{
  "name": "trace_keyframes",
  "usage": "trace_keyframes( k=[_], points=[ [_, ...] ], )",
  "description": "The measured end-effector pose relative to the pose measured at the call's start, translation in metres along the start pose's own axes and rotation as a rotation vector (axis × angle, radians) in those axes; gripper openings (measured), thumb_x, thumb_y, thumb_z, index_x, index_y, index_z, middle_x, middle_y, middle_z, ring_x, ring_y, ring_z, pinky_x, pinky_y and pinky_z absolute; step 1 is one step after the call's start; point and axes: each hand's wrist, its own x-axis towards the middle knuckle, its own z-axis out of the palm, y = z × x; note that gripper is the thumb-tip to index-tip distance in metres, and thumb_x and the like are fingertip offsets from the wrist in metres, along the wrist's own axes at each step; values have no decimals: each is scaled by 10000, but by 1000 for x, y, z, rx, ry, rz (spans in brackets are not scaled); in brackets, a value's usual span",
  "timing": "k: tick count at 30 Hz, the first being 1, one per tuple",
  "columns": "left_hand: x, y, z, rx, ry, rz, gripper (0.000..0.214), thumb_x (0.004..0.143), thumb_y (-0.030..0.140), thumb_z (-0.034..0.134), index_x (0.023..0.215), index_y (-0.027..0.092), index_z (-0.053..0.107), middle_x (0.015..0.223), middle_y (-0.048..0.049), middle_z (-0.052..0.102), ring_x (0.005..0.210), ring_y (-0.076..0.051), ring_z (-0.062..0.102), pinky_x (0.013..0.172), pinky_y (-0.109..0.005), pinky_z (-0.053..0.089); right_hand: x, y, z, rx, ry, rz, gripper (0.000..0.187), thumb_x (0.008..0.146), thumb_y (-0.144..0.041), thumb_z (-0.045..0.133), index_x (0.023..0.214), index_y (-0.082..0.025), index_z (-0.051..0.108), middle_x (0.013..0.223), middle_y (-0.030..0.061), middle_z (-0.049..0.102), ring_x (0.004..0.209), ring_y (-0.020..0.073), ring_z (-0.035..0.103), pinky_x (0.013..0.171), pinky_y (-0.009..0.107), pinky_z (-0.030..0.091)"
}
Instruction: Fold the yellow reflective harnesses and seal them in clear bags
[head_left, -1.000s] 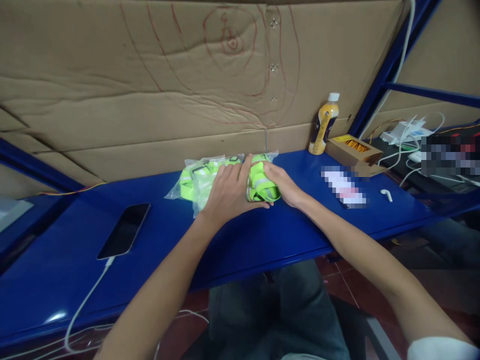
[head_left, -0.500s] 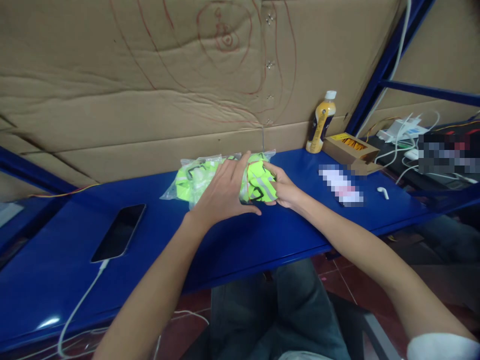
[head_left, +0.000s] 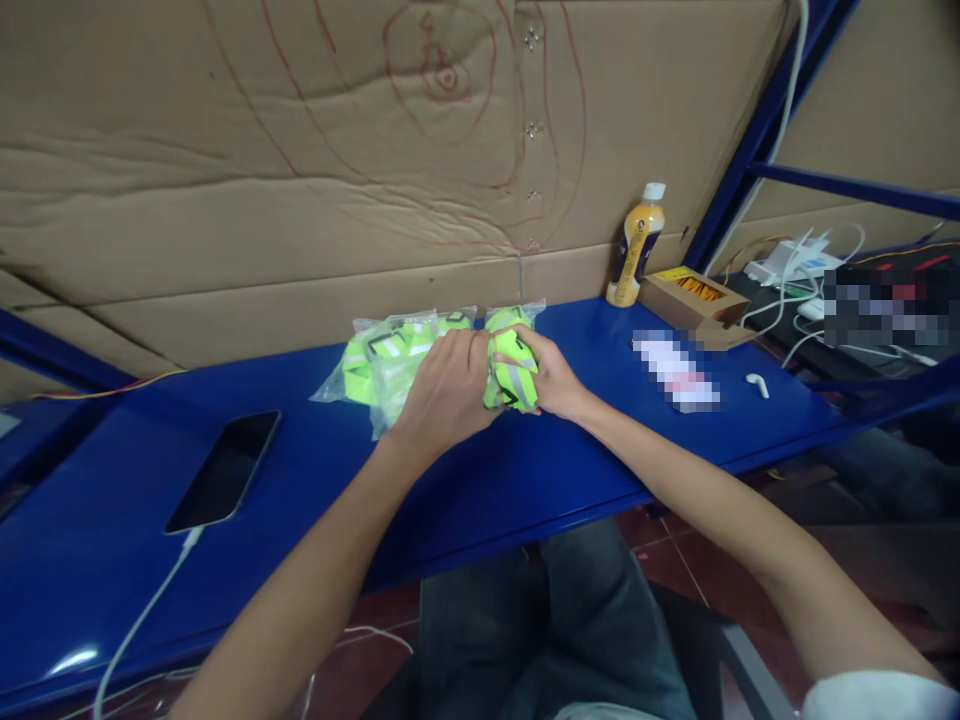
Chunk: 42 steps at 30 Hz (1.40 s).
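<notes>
My left hand (head_left: 448, 388) is closed over the left side of a rolled neon-yellow reflective vest (head_left: 514, 378) with grey strips and black marks. On its right end, my right hand (head_left: 559, 382) grips the same roll, its thumb hidden behind the fabric. A clear plastic bag (head_left: 517, 315) shows behind this roll. To the left, partly under my left hand and wrist, lie more neon-yellow vests (head_left: 360, 372) in clear plastic bags. My left fingertips are hidden by the hand itself.
On the blue table (head_left: 322, 490) lie a phone (head_left: 225, 472) with a white cable, a blurred-out item (head_left: 675, 370) and a white earbud (head_left: 758, 385). A yellow bottle (head_left: 636, 245) and an open cardboard box (head_left: 694, 305) stand back right. Behind is a cardboard wall (head_left: 300, 230).
My left hand has closed around the vest roll; its fingers and thumb were spread before. My right hand has shifted its hold slightly. The whole view has moved a little.
</notes>
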Motion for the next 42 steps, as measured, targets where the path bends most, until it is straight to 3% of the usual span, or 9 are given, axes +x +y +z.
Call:
trace_keyframes(
  k=[5, 10, 14, 18, 22, 25, 28, 33, 42],
  points=[
    [0, 3, -3, 0, 27, 2, 522, 926, 335, 640, 1376, 92, 533, 1227, -262, 677, 1108, -436, 636, 927, -554, 525, -1, 3, -1, -220, 102, -195, 371, 918, -449, 774, 1174, -234, 612, 1040, 36, 719, 947, 223, 656, 881, 354, 526],
    [-1, 7, 1, 1, 24, -30, 534, 886, 322, 659, 1348, 78, 545, 1159, -246, 676, 1073, -429, 631, 913, -542, 520, -1, 2, 2, -131, 170, -100, 352, 904, -531, 784, 1031, -236, 641, 923, 18, 671, 730, 172, 596, 650, 293, 518],
    [-1, 3, 5, 40, -14, -53, 464, 924, 453, 656, 1228, 108, 597, 1055, -209, 675, 991, -401, 635, 853, -513, 524, 0, 5, 2, 6, 23, 76, 543, 935, -683, 720, 1220, -228, 638, 749, -21, 620, 501, 135, 536, 404, 252, 406],
    [-1, -5, 4, 7, -49, -17, 341, 951, 457, 607, 1099, 150, 599, 988, -187, 671, 932, -375, 634, 823, -498, 520, 1, 3, -5, 137, -169, 178, 868, 988, -853, 476, 1552, -194, 452, 688, -28, 629, 510, 159, 577, 417, 252, 438],
    [-2, -8, 4, -24, -91, -11, 287, 836, 329, 621, 1073, 170, 586, 985, -185, 663, 924, -381, 622, 793, -506, 522, 0, -5, -10, -212, -205, 37, 1002, 770, -695, 892, 1542, -187, 503, 1051, 94, 745, 854, 220, 698, 639, 295, 569],
    [-3, -11, 6, -33, -95, -36, 290, 820, 313, 629, 1072, 174, 593, 985, -181, 670, 943, -382, 634, 808, -508, 537, 0, -8, -11, -332, -154, -17, 850, 781, -527, 941, 1452, -161, 569, 1026, 91, 745, 844, 215, 704, 656, 295, 573],
    [-4, -17, 7, -116, -51, -63, 414, 867, 439, 678, 1161, 158, 597, 1034, -177, 691, 1004, -386, 663, 893, -522, 557, 2, -7, -10, -80, -236, 72, 695, 917, -531, 817, 1430, -160, 531, 768, -26, 665, 536, 127, 604, 436, 236, 446],
    [-1, -17, 1, -108, -30, -77, 602, 878, 580, 737, 1269, 147, 592, 1123, -197, 683, 1088, -418, 657, 949, -546, 534, 5, 0, -7, 232, -122, 127, 661, 771, -454, 946, 1205, -219, 507, 722, -81, 633, 433, 87, 551, 339, 201, 377],
    [1, 12, 5, 12, -112, 24, 516, 877, 300, 721, 1302, 38, 589, 1131, -247, 675, 1052, -428, 640, 915, -536, 536, 2, 10, 8, 29, 17, 138, 295, 660, -113, 766, 854, -203, 564, 646, -77, 605, 406, 80, 542, 327, 191, 385]
  ],
)
